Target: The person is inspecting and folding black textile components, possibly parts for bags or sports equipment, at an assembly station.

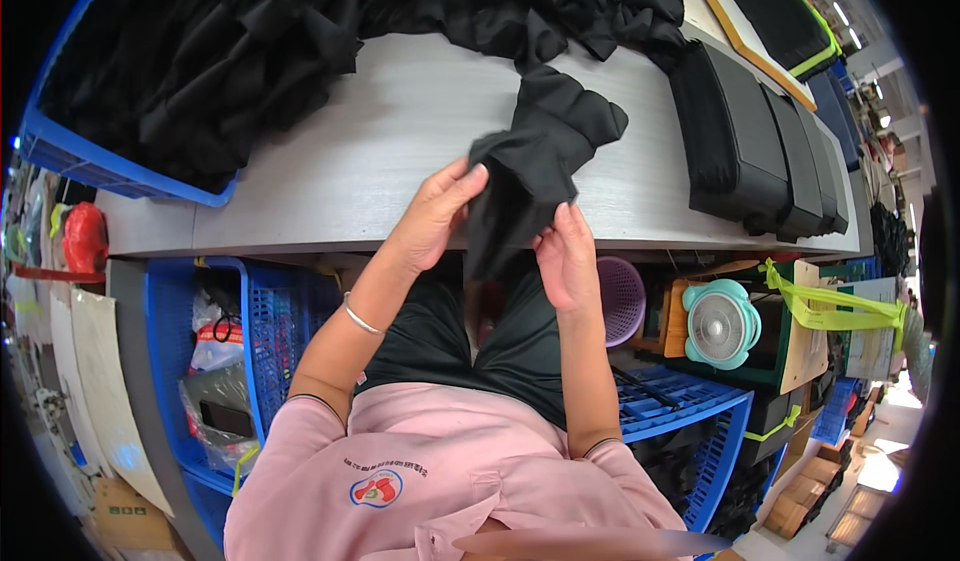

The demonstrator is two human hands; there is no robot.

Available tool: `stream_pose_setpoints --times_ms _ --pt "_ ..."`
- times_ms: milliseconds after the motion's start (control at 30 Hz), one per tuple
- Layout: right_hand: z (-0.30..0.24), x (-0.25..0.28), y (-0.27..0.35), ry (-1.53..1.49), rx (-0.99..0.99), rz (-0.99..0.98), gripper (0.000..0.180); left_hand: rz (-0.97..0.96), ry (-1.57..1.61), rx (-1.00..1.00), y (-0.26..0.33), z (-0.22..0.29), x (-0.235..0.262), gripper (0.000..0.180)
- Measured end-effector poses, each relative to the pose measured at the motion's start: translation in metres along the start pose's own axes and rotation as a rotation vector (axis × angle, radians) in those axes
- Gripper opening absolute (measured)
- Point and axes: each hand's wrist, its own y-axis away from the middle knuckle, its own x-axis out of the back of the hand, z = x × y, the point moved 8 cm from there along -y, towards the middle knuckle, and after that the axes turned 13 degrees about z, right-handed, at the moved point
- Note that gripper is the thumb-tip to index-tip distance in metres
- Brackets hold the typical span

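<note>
Between my two hands hangs a limp black fabric piece (pixel 525 181), held over the table's near edge. My left hand (pixel 436 213) pinches its left side, thumb on top. At its lower right, my right hand (pixel 567 256) grips the edge between thumb and fingers. The upper end of the cloth spreads onto the grey table (pixel 400 121), close to a long heap of similar black pieces (pixel 450 6) at the back. Folds hide how the piece is shaped inside.
A blue crate (pixel 130 166) full of black cloth sits at the left of the table. Stacked flat black pieces (pixel 745 136) stand at the right. Below are blue baskets (pixel 290 351), a purple bin (pixel 622 301) and a small turquoise fan (pixel 722 325).
</note>
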Motion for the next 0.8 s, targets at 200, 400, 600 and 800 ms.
stream_pose_setpoints --times_ms 200,400,600,800 --pt "-0.008 0.012 -0.014 -0.443 -0.268 -0.200 0.058 -0.360 0.475 0.359 0.002 -0.028 -0.042 0.041" --pt "-0.010 0.024 -0.023 -0.621 -0.291 -0.237 0.056 -0.050 0.503 0.403 -0.015 -0.049 -0.042 0.040" --pt "-0.012 0.029 -0.038 -0.501 -0.324 -0.146 0.048 -0.252 0.573 0.384 -0.025 -0.045 -0.047 0.039" --pt "-0.031 0.008 -0.040 0.000 -0.065 -0.109 0.029 -0.339 0.515 0.427 -0.019 -0.051 -0.047 0.034"
